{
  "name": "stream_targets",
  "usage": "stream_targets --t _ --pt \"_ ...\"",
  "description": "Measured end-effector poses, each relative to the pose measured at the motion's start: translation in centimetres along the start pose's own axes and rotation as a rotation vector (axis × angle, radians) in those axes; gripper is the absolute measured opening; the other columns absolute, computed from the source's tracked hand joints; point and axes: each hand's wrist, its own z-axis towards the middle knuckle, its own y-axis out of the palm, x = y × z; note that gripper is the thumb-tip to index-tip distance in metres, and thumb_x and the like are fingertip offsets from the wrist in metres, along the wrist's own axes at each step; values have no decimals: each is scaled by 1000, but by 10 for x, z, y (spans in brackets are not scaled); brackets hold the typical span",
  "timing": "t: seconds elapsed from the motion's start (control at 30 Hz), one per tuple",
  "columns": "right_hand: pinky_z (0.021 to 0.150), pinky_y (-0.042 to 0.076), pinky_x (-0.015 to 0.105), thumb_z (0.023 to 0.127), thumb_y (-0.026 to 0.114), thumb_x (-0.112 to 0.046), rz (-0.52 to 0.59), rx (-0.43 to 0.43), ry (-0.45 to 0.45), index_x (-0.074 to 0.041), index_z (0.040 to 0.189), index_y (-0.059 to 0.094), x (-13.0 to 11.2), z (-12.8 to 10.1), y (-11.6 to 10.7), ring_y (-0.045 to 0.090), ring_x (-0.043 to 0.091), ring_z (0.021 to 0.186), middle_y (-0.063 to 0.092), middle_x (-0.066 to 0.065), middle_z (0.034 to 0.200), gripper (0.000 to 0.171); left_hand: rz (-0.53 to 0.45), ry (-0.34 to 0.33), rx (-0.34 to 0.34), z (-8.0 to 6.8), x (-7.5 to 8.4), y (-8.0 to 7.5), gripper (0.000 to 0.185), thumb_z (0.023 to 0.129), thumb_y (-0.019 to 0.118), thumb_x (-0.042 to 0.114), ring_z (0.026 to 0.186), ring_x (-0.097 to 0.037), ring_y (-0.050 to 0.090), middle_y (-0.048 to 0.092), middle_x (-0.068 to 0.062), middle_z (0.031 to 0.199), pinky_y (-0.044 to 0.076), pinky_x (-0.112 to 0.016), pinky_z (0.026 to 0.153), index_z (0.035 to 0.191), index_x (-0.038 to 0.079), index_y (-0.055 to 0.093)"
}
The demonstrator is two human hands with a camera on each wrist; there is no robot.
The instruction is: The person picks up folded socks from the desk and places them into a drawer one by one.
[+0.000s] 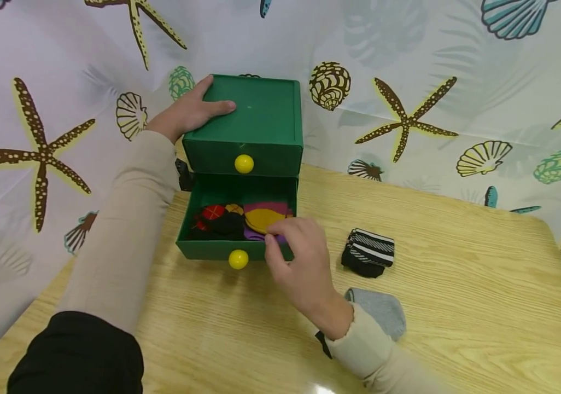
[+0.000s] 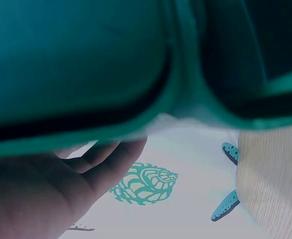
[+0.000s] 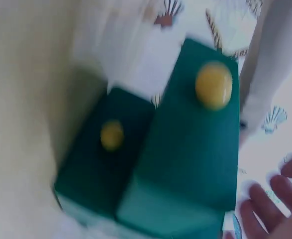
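Left hand (image 1: 187,112): lies flat on the top left edge of the green box (image 1: 256,117), fingers straight, grip open and holding nothing.
Right hand (image 1: 300,262): at the front right rim of the open lower drawer (image 1: 202,249), fingertips curled in a narrow pinch on the purple and yellow sock (image 1: 263,219).
Sock: lies in the right half of the drawer, beside a red and black bundle (image 1: 214,219).
Drawers: upper one shut, lower one pulled out; each has a yellow knob (image 1: 244,163).
Box: stands at the far edge of the worktop (image 1: 457,284), against the shell-print cloth (image 1: 457,82).
Worktop: a striped black and white sock (image 1: 369,253) and a grey sock (image 1: 381,309) lie right of the drawer, near the right wrist.
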Motion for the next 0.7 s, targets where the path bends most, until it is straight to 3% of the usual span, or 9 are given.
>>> stream_targets --t 0.07,0.17,0.33,0.43,0.57,0.7 --pt "79 48 35 94 66 -6 58 157 -19 -2 97 72 -6 -12 10 58 24 88 68 6 94 8 1 -2 0 0 -1 -1 95 99 48 61 152 -36 2 -9 -10 168 10 -56 120 160 27 -17" --pt "67 50 29 94 65 -3 196 248 89 -2 96 70 -17 -30 26 57 19 77 65 4 87 5 -1 -3 -2 0 -4 -2 96 99 48 61 152 -37 2 -9 -10 168 10 -56 120 160 27 -17" --pt "64 49 23 96 68 -9 503 201 537 -2 105 67 -30 -50 58 57 15 72 65 5 89 11 0 -1 -1 -1 -8 -4 96 99 48 61 152 -39 3 -9 -11 168 10 -57 120 160 26 -18" --pt "63 49 21 96 70 -13 599 172 708 -4 115 61 -34 -55 77 58 14 71 64 5 96 23 -5 0 0 -1 -7 -3 95 100 48 60 152 -38 3 -9 -11 168 10 -56 120 161 26 -17" --pt "58 51 22 94 73 -15 689 208 781 -8 121 49 -40 -54 96 59 18 63 64 6 98 36 -11 6 -1 0 -6 -1 94 100 48 59 152 -37 3 -9 -9 168 10 -55 120 161 27 -16" --pt "56 55 27 93 76 -16 739 315 786 -7 116 41 -42 -47 108 60 30 56 66 9 91 43 -14 11 1 0 -4 0 94 100 48 59 152 -36 4 -8 -9 168 11 -55 120 161 27 -16"
